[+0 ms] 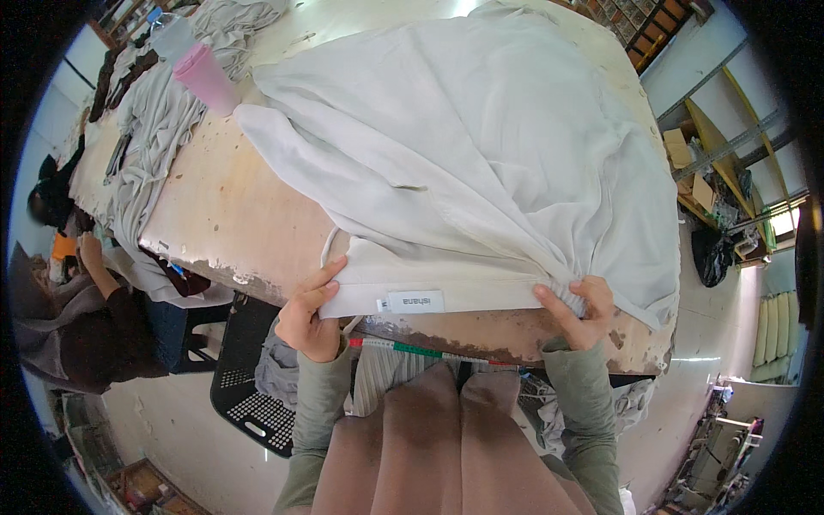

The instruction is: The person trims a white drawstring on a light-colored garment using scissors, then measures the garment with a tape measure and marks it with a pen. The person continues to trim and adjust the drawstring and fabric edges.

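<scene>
We note a pale table [215, 206], its edge chipped and stained; the light floor [189, 421] carries streaks of reflected light. At right we record a pale wall [691, 73], shelving [725, 157] with cardboard boxes [704, 193], a small bright window [783, 223].

Worn table [215, 206] beneath pale garment [532, 120]

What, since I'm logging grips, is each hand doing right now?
Left hand: closed, pinching the white garment at the left end of its labelled band.
Right hand: closed on the band's right end, beside gathered cloth.
</scene>
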Tool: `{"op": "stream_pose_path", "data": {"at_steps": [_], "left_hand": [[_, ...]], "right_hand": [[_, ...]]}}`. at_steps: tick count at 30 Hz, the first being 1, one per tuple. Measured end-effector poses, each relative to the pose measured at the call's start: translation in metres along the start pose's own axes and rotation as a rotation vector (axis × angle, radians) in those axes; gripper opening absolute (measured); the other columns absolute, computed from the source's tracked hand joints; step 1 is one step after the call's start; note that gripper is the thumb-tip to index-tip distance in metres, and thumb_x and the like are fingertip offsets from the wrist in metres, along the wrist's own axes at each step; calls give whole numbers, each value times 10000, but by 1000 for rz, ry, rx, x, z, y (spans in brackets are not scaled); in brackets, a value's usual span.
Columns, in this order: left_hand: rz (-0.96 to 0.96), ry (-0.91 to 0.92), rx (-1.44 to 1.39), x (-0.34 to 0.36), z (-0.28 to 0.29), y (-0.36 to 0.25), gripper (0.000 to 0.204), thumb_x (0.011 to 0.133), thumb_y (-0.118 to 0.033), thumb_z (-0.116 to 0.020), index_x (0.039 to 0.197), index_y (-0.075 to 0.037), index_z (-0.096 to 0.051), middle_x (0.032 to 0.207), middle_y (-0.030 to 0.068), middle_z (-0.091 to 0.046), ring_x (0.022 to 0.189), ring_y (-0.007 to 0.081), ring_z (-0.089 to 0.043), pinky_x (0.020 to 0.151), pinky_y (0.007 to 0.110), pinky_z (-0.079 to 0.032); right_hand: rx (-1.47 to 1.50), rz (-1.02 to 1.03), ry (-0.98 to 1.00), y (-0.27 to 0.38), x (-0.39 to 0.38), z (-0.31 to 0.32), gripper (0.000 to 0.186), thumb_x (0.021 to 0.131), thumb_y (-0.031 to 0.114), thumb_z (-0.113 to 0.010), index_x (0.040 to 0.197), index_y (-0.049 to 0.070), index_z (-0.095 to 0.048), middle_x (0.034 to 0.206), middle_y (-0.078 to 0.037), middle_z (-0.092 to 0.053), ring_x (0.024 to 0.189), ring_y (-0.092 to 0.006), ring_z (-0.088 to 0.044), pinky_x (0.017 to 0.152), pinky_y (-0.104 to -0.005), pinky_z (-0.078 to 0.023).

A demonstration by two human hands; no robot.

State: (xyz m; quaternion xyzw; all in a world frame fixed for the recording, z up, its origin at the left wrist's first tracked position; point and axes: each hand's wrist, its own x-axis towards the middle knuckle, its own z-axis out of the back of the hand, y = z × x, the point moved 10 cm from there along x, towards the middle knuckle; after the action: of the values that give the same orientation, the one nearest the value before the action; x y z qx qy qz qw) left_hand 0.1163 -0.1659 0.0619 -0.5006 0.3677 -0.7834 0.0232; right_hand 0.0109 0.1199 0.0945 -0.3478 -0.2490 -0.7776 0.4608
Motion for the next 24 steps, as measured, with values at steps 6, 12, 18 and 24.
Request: {"op": "stream_pose_path", "data": {"at_steps": [6, 12, 18, 24], "left_hand": [[-168, 48, 63, 12, -5, -23, 71, 787, 74, -584, 770, 33, -528, 871, 280, -668, 824, 352, -689, 761, 401, -547], [-129, 140, 5, 20, -15, -28, 72, 729, 80, -596, 732, 35, -540, 882, 262, -675, 831, 343, -689, 763, 388, -548], [-56, 359, 50, 13, -26, -18, 170, 648, 127, -593, 778, 20, -569, 957, 153, -688, 966, 328, -650, 856, 355, -514], [88, 838, 217, -31, -40, 7, 332, 618, 74, -549, 927, -37, -599, 1214, 116, -568, 1232, 363, -441, 1027, 459, -357]], "right_hand": [[-76, -16, -59, -6, -10, 14, 485, 478, 99, -766, 943, 234, -750, 878, -35, -473, 698, -214, -503, 608, -342, -413], [-45, -100, -26, -18, -13, 17, 454, 530, 95, -769, 949, 268, -747, 874, -28, -486, 701, -218, -505, 615, -338, -417], [-13, -134, 129, -21, -20, 7, 468, 565, 78, -750, 991, 271, -736, 915, -36, -529, 757, -221, -532, 619, -333, -425], [175, -76, 605, 6, -46, -42, 415, 671, 165, -719, 1081, 213, -685, 1012, -45, -559, 887, -237, -540, 756, -392, -405]]}}
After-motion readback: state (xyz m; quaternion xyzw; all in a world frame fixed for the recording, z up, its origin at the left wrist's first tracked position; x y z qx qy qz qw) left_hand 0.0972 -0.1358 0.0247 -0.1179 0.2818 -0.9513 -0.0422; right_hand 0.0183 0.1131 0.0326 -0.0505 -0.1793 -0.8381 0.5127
